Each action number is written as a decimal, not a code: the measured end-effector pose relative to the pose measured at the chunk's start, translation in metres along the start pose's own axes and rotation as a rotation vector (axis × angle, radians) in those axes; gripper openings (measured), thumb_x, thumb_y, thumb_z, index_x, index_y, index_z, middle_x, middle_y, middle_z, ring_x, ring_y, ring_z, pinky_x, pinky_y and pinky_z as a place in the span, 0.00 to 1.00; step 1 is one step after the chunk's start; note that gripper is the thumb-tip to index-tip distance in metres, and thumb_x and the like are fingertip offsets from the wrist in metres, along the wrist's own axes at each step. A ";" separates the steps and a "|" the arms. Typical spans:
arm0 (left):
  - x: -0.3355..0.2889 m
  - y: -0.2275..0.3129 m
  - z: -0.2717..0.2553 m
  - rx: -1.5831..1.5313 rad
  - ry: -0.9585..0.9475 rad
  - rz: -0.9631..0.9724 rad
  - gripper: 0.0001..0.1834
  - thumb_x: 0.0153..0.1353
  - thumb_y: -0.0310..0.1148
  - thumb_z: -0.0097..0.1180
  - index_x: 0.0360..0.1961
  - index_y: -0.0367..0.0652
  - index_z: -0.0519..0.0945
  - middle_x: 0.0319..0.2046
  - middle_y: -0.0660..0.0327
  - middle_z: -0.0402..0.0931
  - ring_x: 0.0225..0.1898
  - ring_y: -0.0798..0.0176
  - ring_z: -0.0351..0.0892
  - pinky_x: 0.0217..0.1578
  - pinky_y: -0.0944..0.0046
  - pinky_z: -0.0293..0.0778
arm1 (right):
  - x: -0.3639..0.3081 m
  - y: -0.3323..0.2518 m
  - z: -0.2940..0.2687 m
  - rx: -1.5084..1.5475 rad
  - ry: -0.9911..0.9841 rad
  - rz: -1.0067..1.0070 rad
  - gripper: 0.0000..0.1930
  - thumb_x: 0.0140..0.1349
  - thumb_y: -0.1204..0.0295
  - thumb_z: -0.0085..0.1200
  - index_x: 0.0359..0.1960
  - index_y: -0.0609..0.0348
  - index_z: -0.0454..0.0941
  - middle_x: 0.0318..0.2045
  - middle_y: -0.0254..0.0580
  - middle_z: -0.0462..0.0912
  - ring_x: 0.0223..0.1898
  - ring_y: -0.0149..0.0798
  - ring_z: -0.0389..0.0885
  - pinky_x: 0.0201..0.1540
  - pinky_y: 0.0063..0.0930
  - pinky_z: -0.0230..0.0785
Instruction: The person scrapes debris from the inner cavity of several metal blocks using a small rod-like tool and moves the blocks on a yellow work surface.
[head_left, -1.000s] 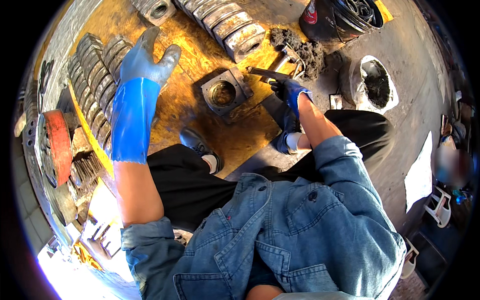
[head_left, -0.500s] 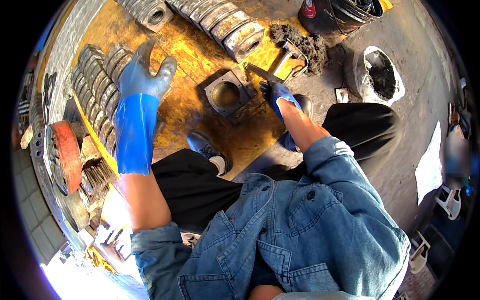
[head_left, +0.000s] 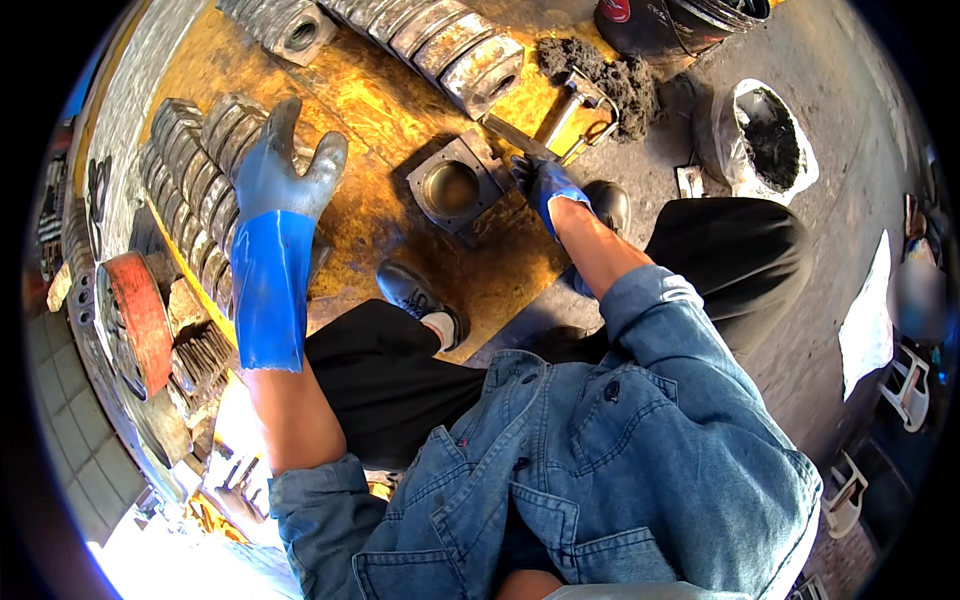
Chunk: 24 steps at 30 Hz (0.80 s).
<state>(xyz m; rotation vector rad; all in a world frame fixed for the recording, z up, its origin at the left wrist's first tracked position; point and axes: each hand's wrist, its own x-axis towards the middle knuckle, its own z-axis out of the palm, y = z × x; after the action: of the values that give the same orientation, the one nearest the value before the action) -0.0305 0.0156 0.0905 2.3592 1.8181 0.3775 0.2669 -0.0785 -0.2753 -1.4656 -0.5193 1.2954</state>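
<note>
My left hand (head_left: 285, 165), in a blue rubber glove with dark grey palm and fingers, hovers over the yellow floor plate beside rows of curved metal pieces (head_left: 190, 185). Thumb and fingers are spread with nothing between them. My right hand (head_left: 547, 187), gloved in blue too, is closed around a long flat metal bar (head_left: 515, 133) that points up and left, away from me. Between the hands lies a square metal block (head_left: 457, 188) with a large round bore. The bar passes close to its right corner; whether they touch I cannot tell.
Rusty metal blocks (head_left: 440, 45) stand in a row at the far side. Right of them are a metal clamp-like tool (head_left: 575, 112), dark shavings (head_left: 630, 90), a black bucket (head_left: 665, 30) and a white sack (head_left: 790, 150) of dark powder. A red-rimmed wheel (head_left: 140, 320) sits at left.
The view has turned slightly, so the surroundings sit a little differently in it. My left hand stays spread and my right hand keeps its hold; the bored block has not visibly moved.
</note>
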 end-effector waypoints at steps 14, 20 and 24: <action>0.003 0.004 0.013 -0.168 -0.020 -0.021 0.37 0.57 0.45 0.67 0.63 0.36 0.72 0.59 0.45 0.76 0.62 0.50 0.75 0.61 0.58 0.69 | 0.006 -0.012 -0.007 0.922 0.061 0.676 0.13 0.74 0.63 0.47 0.45 0.59 0.78 0.27 0.36 0.80 0.24 0.36 0.75 0.25 0.27 0.68; 0.007 0.005 0.019 -0.103 -0.016 0.012 0.37 0.58 0.46 0.67 0.65 0.41 0.72 0.59 0.45 0.76 0.62 0.50 0.75 0.60 0.55 0.70 | 0.019 0.008 -0.033 0.930 -0.099 0.720 0.14 0.74 0.63 0.44 0.46 0.60 0.77 0.27 0.35 0.80 0.24 0.36 0.75 0.23 0.27 0.66; 0.007 0.007 0.017 -0.015 0.010 -0.021 0.38 0.57 0.50 0.65 0.65 0.41 0.72 0.59 0.46 0.76 0.62 0.48 0.74 0.61 0.56 0.70 | 0.003 -0.003 -0.040 0.888 -0.001 0.662 0.15 0.74 0.64 0.42 0.46 0.61 0.78 0.30 0.37 0.83 0.24 0.36 0.75 0.22 0.28 0.65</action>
<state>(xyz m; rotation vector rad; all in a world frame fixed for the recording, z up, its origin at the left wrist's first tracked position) -0.0176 0.0212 0.0765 2.3308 1.8366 0.3994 0.3043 -0.0913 -0.2805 -0.8719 0.5626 1.7125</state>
